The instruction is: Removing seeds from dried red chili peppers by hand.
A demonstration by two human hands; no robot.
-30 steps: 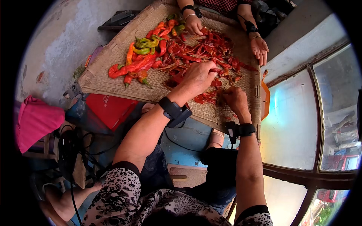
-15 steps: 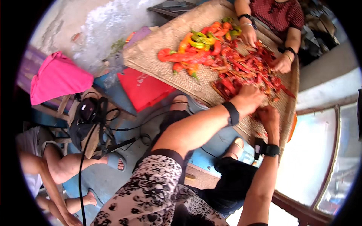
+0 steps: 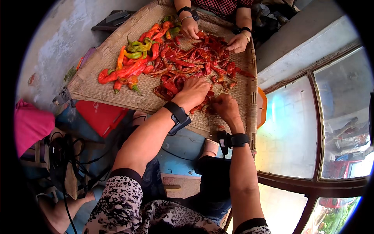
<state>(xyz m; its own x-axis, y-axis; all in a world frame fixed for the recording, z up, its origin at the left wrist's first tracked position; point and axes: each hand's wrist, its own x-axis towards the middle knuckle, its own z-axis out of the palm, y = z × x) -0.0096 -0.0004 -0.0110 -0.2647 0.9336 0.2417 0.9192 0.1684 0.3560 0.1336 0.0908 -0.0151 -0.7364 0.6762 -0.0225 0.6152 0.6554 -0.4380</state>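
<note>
A woven tray (image 3: 142,87) holds a loose pile of dried red chili peppers (image 3: 194,58). My left hand (image 3: 196,90) is at the near side of the pile, its fingers curled down among the peppers and their tips hidden. Close by on the right, my right hand (image 3: 226,107) is closed in a pinch above the weave; whatever it grips is hidden. Fresh, plump red peppers (image 3: 124,72) and a few green peppers (image 3: 140,46) lie on the tray's left. Across the tray, another person's hands (image 3: 214,35) touch the far edge of the pile.
A window (image 3: 290,128) stands close on the right, beside an orange-rimmed object (image 3: 261,108). Under the tray's left corner is a red bag (image 3: 101,115). Pink cloth (image 3: 31,124) and black cables (image 3: 74,160) lie at the left. A grey ledge (image 3: 300,43) runs behind the tray's right side.
The view has swung right, so the tray and hands sit further left and more of the window shows. Both my hands stay at the near edge of the chili pile.
</note>
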